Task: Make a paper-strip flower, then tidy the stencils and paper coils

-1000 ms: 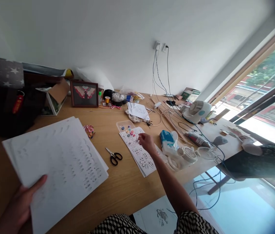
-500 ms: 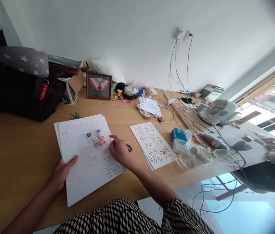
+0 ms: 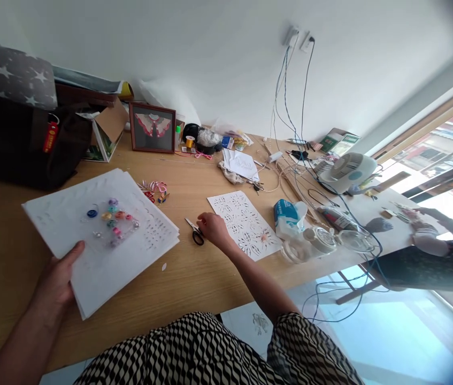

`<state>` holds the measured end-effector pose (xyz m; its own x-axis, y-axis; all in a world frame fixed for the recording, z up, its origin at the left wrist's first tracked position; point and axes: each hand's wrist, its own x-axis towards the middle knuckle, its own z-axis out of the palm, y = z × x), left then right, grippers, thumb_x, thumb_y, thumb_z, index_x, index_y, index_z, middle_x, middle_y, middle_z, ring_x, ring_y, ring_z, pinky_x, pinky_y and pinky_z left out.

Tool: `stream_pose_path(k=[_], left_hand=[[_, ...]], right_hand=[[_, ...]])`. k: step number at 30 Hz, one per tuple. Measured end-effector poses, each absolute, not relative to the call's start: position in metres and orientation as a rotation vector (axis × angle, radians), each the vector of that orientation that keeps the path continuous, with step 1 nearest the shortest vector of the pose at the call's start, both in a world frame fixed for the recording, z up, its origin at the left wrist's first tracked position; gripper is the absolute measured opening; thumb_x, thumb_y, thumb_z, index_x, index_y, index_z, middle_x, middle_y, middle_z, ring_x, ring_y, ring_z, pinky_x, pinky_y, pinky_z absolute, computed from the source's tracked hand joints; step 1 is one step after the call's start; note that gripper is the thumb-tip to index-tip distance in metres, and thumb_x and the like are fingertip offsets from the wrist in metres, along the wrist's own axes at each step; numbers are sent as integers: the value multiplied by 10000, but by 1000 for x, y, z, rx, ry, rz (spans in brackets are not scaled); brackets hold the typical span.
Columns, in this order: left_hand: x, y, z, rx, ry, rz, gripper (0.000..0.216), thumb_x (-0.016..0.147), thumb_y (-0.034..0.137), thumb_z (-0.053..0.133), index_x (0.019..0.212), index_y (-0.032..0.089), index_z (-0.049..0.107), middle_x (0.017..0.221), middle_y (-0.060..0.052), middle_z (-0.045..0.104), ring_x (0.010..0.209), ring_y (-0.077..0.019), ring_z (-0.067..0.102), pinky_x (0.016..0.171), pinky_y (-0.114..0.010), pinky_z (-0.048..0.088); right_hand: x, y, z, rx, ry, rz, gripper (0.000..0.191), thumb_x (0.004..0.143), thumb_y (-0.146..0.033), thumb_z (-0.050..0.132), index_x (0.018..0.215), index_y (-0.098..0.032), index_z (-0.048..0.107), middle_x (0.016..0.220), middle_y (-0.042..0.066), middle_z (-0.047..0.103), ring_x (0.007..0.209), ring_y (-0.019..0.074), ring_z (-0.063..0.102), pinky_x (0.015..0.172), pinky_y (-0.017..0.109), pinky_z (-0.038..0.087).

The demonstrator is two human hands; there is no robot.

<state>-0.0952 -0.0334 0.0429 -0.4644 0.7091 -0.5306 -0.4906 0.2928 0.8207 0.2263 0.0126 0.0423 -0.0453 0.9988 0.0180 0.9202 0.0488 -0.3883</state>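
My left hand (image 3: 55,278) grips the lower left edge of a stack of white paper sheets (image 3: 114,272), thumb on top and fingers underneath. On the stack lie several small coloured round pieces (image 3: 113,216), apparently in a clear flat case; their kind is hard to make out. Rows of small leaf-like cut-outs show near the sheets' right side. My right hand (image 3: 213,229) is closed, fingers curled, beside a pair of scissors (image 3: 197,234) with black handles. Whether anything is in its fingers is hidden. Right of it lies a patterned cut-out sheet (image 3: 246,219).
Striped cord (image 3: 156,186) and a white paper scrap (image 3: 164,266) lie on the wooden table (image 3: 186,187). A tissue pack (image 3: 288,218), glass jars (image 3: 320,240), a framed picture (image 3: 153,128) and a white machine (image 3: 348,172) stand around. A co-worker's arm (image 3: 446,222) shows at far right.
My left hand has shifted the paper stack left and tilted it, uncovering the striped cord and scissors. My right hand has left the stack and moved right, beside the scissors.
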Motion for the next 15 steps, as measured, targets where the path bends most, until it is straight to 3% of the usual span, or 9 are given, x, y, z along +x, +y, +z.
stream_pose_path(k=[4,8,15], left_hand=[[-107,-31,46,157,1512,1572,277,792,1,589,999,155,687,651,67,680,487,-69,600,470,-126,528],[-113,-29,41,170,1485,1618,271,793,1,579,972,166,698,678,68,688,522,-63,604,528,-120,544],[-96,-30,27,235,1428,1496,283,745,-42,582,941,129,690,649,17,701,498,-106,623,688,-254,600]], right_hand=[[229,-3,32,-1994,-2250,396,227,873,-243,563,1060,-163,664,1041,103,681,967,201,620,789,260,414],[230,-4,33,-2052,-2318,403,251,852,-186,558,1083,-164,656,1043,111,681,953,210,624,761,263,402],[201,5,80,-1714,-2047,395,179,863,-238,569,1001,-181,668,891,43,690,786,150,605,681,238,386]])
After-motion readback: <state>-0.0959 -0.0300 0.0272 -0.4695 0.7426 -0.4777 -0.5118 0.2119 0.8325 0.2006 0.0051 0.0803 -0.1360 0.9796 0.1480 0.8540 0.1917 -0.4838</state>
